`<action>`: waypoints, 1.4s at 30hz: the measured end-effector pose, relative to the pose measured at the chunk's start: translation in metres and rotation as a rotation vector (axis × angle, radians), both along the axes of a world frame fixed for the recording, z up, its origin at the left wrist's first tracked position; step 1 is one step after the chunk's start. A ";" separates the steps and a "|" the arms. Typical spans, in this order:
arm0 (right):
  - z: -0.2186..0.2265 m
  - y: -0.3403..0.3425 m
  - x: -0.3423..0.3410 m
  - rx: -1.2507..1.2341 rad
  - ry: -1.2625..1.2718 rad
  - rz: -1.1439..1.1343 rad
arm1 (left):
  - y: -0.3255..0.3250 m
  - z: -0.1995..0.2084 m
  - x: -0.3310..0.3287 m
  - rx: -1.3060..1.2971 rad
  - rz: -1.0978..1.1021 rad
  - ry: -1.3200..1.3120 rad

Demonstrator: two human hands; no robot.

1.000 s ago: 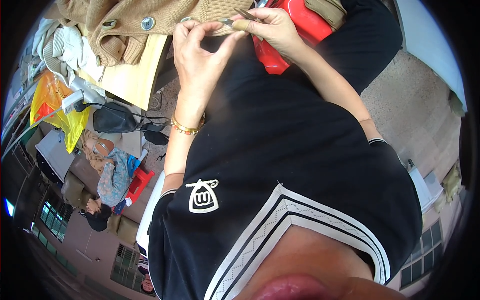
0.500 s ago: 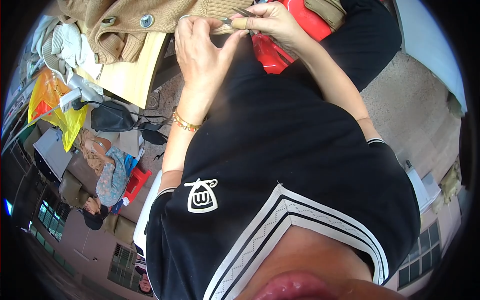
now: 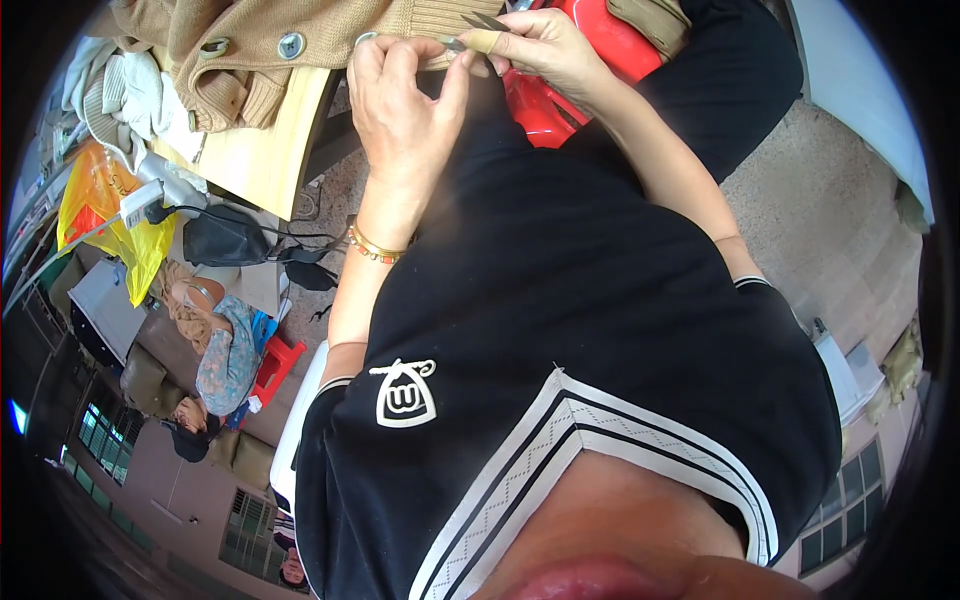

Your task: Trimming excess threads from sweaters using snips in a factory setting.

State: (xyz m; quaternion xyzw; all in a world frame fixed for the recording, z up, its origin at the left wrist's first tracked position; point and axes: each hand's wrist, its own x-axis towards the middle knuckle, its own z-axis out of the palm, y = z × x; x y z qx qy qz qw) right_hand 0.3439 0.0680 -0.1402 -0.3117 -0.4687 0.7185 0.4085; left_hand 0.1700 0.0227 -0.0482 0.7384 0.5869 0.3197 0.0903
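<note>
- The tan knitted cardigan point(image 3: 330, 25) lies on the worktop point(image 3: 255, 165), and its front band runs crosswise, from left to right; the ribbed end passes over the right edge of the worktop, toward the hands.
- The snips point(image 3: 487, 20), with two dark pointed blades, sit in the right hand point(image 3: 555, 50); their long axis is slanted, and the tips point left and away from the person, just beside the ribbed knit, beyond the right edge of the worktop.
- The right hand is closed around the snips; the blades stand a little apart from each other.
- The left hand point(image 3: 402, 105) is at the band, its fingers bent and its thumb standing near the right thumb; I cannot tell whether it is clamped on the knit.
- Compared with one second ago, the left thumb is drawn back a little from the right hand, and the blades are slightly farther from the person; the cardigan lies almost the same.
- The cardigan looks thick and soft, with round greyish buttons point(image 3: 291, 45) in a row along the band; a folded part hangs toward the near edge of the worktop.
- A cream garment point(image 3: 115, 90) lies by the worktop's left edge.
</note>
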 end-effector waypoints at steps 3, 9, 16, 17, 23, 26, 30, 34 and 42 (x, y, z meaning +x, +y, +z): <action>0.004 0.002 0.006 -0.051 -0.133 0.092 | 0.000 -0.001 -0.002 -0.020 0.015 -0.054; 0.031 -0.014 0.006 0.000 -0.001 -0.050 | 0.000 -0.002 -0.007 -0.003 -0.010 -0.100; 0.007 -0.010 -0.002 0.019 -0.049 -0.053 | 0.003 -0.004 -0.010 0.059 -0.052 -0.025; 0.021 -0.011 -0.002 -0.063 -0.025 -0.031 | 0.002 -0.006 -0.013 0.024 -0.033 -0.062; 0.069 -0.014 0.011 0.116 -0.191 -0.081 | 0.004 -0.001 -0.011 -0.087 -0.022 -0.166; 0.085 -0.016 0.023 0.640 -0.558 -0.197 | 0.005 0.000 -0.010 -0.108 -0.025 -0.176; 0.076 -0.019 0.023 1.040 -0.483 -0.348 | 0.005 0.000 -0.012 -0.081 -0.041 -0.089; 0.081 -0.022 0.020 1.091 -0.681 -0.334 | 0.004 0.000 -0.012 -0.082 -0.043 -0.099; 0.091 -0.015 0.013 1.077 -0.737 -0.353 | 0.005 -0.003 -0.014 -0.058 -0.053 -0.100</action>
